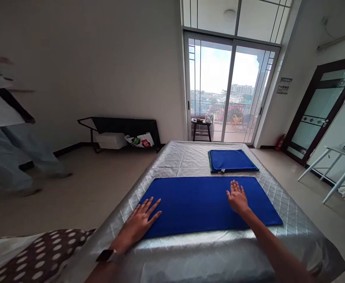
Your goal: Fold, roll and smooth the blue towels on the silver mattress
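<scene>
A blue cloth (196,200), folded into a long flat rectangle, lies across the near part of a bed-like surface with a silver quilted cover (172,161). My left hand (143,218) rests flat with fingers spread over the cloth's left end. Toward its right end, my right hand (237,196) lies on the cloth, palm down and fingers stretched out. Just beyond is a second blue cloth (232,160), folded smaller, with a green edge on its left and a small white tag at the front.
At left, a person (10,118) stands near the wall, blurred. A low black bench (125,125) holds a white box (111,140) and a printed bag (139,140). Brown polka-dot fabric (42,253) lies at the lower left. A white table (341,152) with bottles stands at right.
</scene>
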Motion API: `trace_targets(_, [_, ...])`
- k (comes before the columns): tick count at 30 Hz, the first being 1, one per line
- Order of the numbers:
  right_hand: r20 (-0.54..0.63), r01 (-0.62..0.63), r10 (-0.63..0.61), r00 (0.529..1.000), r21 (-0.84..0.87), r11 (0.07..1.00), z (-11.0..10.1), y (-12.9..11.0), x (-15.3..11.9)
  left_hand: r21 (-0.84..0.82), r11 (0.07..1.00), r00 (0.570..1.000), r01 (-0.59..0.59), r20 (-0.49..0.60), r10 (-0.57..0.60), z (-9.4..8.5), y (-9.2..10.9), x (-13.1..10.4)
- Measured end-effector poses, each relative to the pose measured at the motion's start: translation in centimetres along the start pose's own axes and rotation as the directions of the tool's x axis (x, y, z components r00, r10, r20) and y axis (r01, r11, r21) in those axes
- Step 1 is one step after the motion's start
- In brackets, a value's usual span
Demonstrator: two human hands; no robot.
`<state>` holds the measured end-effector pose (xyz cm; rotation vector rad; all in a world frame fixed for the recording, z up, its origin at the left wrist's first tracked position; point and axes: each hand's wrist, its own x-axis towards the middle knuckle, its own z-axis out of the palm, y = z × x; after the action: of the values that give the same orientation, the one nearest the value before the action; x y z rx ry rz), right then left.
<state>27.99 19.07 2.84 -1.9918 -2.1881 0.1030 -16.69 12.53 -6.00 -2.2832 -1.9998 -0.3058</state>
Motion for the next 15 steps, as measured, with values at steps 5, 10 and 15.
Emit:
trace_targets(5, [0.164,0.33,-0.366,0.916,0.212,0.92,2.6,-11.7,-2.7,0.008,1.0,0.997,0.029,0.067,-0.029,-0.6,0.3,0.0])
trace_targets(10, [0.197,0.36,-0.409,0.891,0.242,0.901,3.8,-12.3,-3.8,0.022,1.0,0.996,0.011,0.087,-0.013,-1.8,0.7,-0.1])
trace_targets(15, [0.18,0.138,-0.155,0.971,0.107,0.985,3.9,-1.9,-3.6,0.014,0.997,0.99,0.073,0.121,-0.074,-2.3,1.4,-0.2])
